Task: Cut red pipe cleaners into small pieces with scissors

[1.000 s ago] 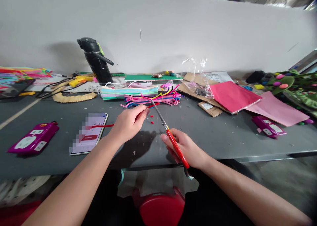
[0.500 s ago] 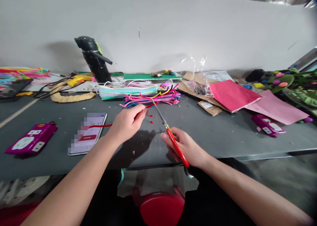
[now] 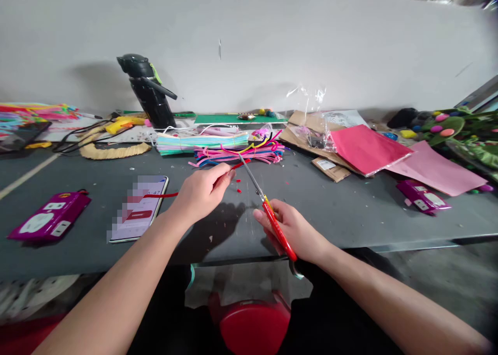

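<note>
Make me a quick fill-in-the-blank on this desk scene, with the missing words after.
1. The right hand holds a pair of ____.
2. The thin strip in the left hand is ____.
3. The bottle near the wall is mostly ____.
4. Just right of the leftmost purple packet lies a lit-screened ____.

Missing words: scissors; red; black; phone.

Left hand (image 3: pixel 202 193) pinching red strip (image 3: pixel 237 165), right hand (image 3: pixel 293 229) holding red-handled scissors (image 3: pixel 275 224), grey table (image 3: pixel 342 217)

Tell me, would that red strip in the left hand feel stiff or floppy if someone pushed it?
The red strip is probably fairly stiff: its visible ends jut nearly straight from both sides of the left hand. Being so thin, it's likely very light and may bend if pushed.
</note>
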`<state>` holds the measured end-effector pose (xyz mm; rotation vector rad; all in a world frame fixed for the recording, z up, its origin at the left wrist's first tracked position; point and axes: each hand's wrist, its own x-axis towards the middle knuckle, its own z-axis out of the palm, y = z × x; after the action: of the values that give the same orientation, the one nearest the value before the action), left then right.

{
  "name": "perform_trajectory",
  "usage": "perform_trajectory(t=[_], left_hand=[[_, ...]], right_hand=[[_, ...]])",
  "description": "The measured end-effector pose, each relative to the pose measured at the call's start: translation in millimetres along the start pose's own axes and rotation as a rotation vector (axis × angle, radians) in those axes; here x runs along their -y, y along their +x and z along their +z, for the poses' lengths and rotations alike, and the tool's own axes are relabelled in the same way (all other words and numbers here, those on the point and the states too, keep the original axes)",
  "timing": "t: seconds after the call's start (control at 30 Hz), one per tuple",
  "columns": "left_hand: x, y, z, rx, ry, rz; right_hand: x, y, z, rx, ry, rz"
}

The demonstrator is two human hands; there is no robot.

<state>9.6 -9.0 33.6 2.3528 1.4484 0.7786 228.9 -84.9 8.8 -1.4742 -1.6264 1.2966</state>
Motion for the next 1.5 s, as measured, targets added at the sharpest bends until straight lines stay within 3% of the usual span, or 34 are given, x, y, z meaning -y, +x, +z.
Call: perform_trajectory(t=[0.4, 0.57, 0.9, 1.5], left_hand=[[0, 5, 11.1, -0.013, 0.075, -0.039], [3, 5, 15.3, -0.034, 0.083, -0.018], [1, 6, 23.0, -0.081, -0.115, -0.003], [4, 11, 29.0, -0.094, -0.072, -0.009]], right_hand=[[0, 4, 6, 0.071, 0.086, 0.113], [-4, 4, 8, 0.040, 0.027, 0.070], [-10, 4, 8, -0.051, -0.131, -0.011], [-3, 2, 8, 0.166, 0.202, 0.087]])
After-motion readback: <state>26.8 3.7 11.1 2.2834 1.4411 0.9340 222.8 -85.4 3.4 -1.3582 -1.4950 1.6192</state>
